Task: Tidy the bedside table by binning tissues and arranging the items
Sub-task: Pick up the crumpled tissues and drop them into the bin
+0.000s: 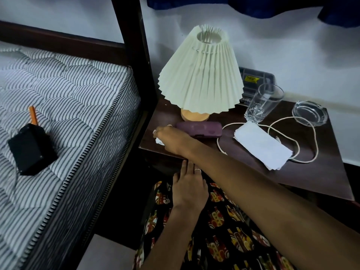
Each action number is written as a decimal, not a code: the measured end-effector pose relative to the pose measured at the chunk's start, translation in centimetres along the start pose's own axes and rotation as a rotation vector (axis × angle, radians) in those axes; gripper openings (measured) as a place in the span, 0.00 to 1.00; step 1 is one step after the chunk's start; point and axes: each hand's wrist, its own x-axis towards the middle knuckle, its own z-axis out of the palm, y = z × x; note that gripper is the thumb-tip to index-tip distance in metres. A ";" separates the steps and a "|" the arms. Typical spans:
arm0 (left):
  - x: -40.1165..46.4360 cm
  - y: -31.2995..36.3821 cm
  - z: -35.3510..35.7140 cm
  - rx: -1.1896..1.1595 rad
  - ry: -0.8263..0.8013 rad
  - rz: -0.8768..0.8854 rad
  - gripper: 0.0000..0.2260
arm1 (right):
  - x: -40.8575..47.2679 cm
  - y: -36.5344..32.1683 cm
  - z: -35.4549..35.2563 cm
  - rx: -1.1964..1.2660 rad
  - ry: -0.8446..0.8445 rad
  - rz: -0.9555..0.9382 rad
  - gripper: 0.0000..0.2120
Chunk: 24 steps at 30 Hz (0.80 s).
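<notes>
Right hand (169, 137): reaches across to the left front corner of the bedside table (315, 178), fingers curled over a crumpled white tissue (159, 141).
Left hand (188, 189): flat, fingers spread, fingertips at the table's front edge; holds nothing.
Glass (262, 103): upright, right of the lamp (200, 75); looks empty.
Ashtray (310, 114): clear glass, far right corner; nothing seen inside.
Purple case (200, 128): closed, lying before the lamp base, touching the right hand's side.
Folded white tissues (263, 145): flat at mid-table, partly over the looped cord (311, 133).
Dark box (258, 77): behind the glass against the wall; contents cannot be told.
</notes>
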 end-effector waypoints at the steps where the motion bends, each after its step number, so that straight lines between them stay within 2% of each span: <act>1: 0.0 0.0 0.0 0.000 0.004 -0.002 0.25 | -0.2 0.0 0.3 -0.017 0.024 -0.002 0.10; 7: 0.0 0.1 0.0 0.034 0.010 -0.007 0.24 | -2.3 0.7 0.6 0.055 0.185 -0.047 0.13; 12: 0.0 0.6 -0.2 0.024 0.013 -0.024 0.27 | -8.7 2.5 0.3 0.182 0.344 -0.003 0.18; 17: 0.4 0.9 -0.5 -0.027 -0.017 -0.038 0.28 | -20.0 7.5 0.8 0.292 0.594 0.373 0.17; 21: 0.4 1.8 0.0 -0.010 -0.051 -0.030 0.28 | -30.2 11.9 2.3 0.243 0.777 0.714 0.15; 24: 0.5 2.7 0.3 -0.033 -0.061 -0.033 0.27 | -36.6 13.6 4.1 0.314 0.886 0.940 0.12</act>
